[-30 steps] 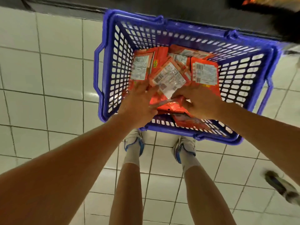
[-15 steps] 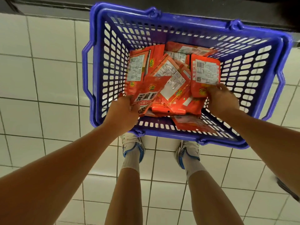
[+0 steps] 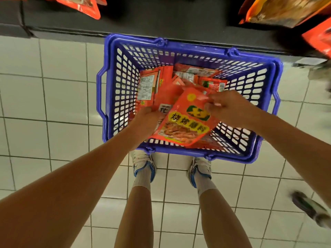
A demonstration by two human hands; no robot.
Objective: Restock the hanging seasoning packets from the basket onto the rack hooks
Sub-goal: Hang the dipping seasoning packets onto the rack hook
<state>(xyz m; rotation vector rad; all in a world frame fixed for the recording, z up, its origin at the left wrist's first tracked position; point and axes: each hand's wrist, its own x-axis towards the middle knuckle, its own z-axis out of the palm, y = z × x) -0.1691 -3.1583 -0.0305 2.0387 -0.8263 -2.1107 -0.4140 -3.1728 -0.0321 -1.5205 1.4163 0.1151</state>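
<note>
Your right hand point(image 3: 231, 109) pinches the top edge of one orange seasoning packet point(image 3: 186, 120), front face up, tilted over the near half of the blue basket point(image 3: 107, 86). Your left hand point(image 3: 146, 120) sits just beside it at the packet's left edge, fingers curled on a second packet point(image 3: 163, 110) that's mostly hidden under the first; how it holds that one I can't make out. Held packet's bottom edge hangs over the basket's near rim. Rest of the packets point(image 3: 148, 85) lie jumbled against the far-left inside wall, some label side up. Basket stands on the white tiled floor point(image 3: 53, 104), its far rim against the dark base of the rack point(image 3: 161, 20). Your shoes point(image 3: 143, 165) are just behind the near rim. Open floor left of the basket. Hanging packets point(image 3: 279, 11) poke in at the top right and top left, above the basket. Someone else's shoe point(image 3: 311, 208), blurred, lower right, well apart.
</note>
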